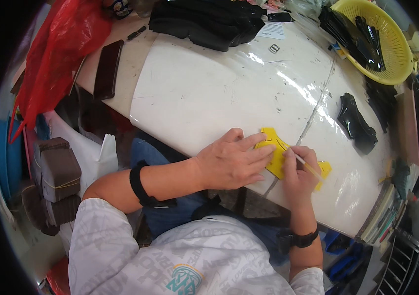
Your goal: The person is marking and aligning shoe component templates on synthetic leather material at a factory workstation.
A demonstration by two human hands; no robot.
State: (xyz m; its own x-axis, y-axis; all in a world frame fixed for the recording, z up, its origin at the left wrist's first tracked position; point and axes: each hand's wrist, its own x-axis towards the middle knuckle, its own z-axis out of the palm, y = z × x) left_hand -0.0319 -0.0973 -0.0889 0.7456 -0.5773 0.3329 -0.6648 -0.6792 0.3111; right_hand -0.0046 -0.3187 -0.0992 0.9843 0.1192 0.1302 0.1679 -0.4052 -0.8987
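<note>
A yellow template (274, 168) with narrow slots lies flat near the front edge of the white table. My left hand (234, 160) rests on its left side, fingers stretched out and pressing it down. In my right hand (300, 179) a thin, pale pen-like stick (310, 168) is pinched between thumb and fingers. Its tip touches the template close to a slot, and the template's right end shows beyond that hand. What lies under the template is hidden. To the right of my hands is a glossy black shaped piece (357, 124).
A stack of black pieces (204, 22) lies at the far edge, with a small metal buckle (274, 48) beside it. Far right stands a yellow basket (396, 49) holding black pieces. A dark phone (108, 70) and a red plastic bag (64, 54) are at the left.
</note>
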